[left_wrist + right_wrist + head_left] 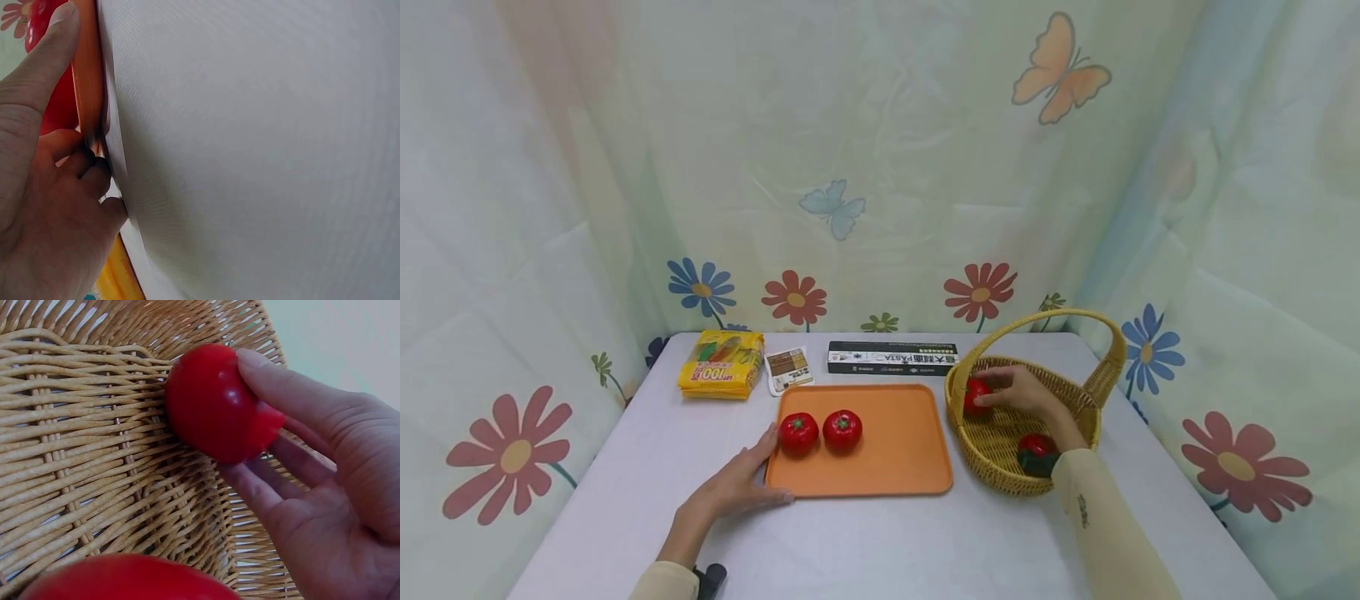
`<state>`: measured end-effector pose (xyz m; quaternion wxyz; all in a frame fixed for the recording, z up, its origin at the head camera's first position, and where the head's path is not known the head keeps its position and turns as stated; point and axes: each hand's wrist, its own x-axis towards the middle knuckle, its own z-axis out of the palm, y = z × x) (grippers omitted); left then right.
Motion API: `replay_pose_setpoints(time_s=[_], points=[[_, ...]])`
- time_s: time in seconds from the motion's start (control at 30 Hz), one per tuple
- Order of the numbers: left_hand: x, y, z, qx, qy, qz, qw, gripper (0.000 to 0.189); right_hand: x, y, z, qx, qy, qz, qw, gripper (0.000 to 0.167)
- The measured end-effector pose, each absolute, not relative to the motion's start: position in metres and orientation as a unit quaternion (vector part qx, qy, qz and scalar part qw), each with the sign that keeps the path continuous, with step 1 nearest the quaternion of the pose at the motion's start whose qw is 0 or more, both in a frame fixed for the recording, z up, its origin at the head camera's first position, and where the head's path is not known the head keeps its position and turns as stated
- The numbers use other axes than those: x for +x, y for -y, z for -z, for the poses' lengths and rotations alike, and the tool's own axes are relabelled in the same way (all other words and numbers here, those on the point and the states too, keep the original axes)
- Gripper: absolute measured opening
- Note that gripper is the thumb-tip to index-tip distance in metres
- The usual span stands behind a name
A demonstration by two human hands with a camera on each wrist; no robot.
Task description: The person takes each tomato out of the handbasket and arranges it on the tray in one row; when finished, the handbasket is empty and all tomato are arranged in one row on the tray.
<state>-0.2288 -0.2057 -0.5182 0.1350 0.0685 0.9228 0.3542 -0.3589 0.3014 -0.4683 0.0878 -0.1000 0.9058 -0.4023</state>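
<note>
Inside the wicker basket [992, 462], my right hand [1028, 392] grips a red tomato [212, 403] between thumb and fingers, against the woven wall. A second tomato [1036, 446] lies nearer the basket's front, partly hidden by the dark band at my right wrist. My left hand [737, 483] holds the near left corner of an orange tray [898, 442]. Its thumb lies along the tray's rim [89, 75], and its other fingers curl at the left side. Two tomatoes, one on the left [798, 433] and one beside it [842, 431], sit on the tray's left half.
Behind the tray lie a yellow packet [722, 364], a small brown-and-white packet [789, 370] and a long dark pasta box [891, 358]. The basket's tall handle [1060, 313] arches above my right hand. Flowered curtains [880, 167] enclose the white table [880, 550] at the back and sides.
</note>
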Motion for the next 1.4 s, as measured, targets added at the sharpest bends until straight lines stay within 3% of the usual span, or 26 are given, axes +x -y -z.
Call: replay_pose_setpoints(time_s=[0.37, 0.53, 0.73, 0.9, 1.13, 1.4], points=[[-0.229, 0.206, 0.519, 0.072, -0.923, -0.354, 0.136, 0.124, -0.356, -0.307, 0.466, -0.119, -0.908, 0.391, 0.090, 0.051], [-0.228, 0.205, 0.518, 0.074, -0.921, -0.359, 0.135, 0.124, -0.348, -0.310, 0.456, -0.109, -0.900, 0.416, 0.070, 0.057], [-0.227, 0.205, 0.517, 0.072, -0.921, -0.359, 0.134, 0.123, -0.313, -0.320, 0.434, -0.092, -0.891, 0.444, 0.024, 0.065], [-0.228, 0.206, 0.517, 0.075, -0.921, -0.359, 0.133, 0.124, -0.275, -0.322, 0.417, -0.118, -0.879, 0.461, -0.015, 0.061], [-0.228, 0.206, 0.515, 0.076, -0.920, -0.360, 0.133, 0.122, -0.241, -0.280, 0.412, -0.185, -0.838, 0.514, -0.016, 0.052], [-0.227, 0.206, 0.515, 0.090, -0.924, -0.349, 0.128, 0.119, -0.242, -0.198, 0.454, -0.236, -0.810, 0.537, 0.015, 0.063]])
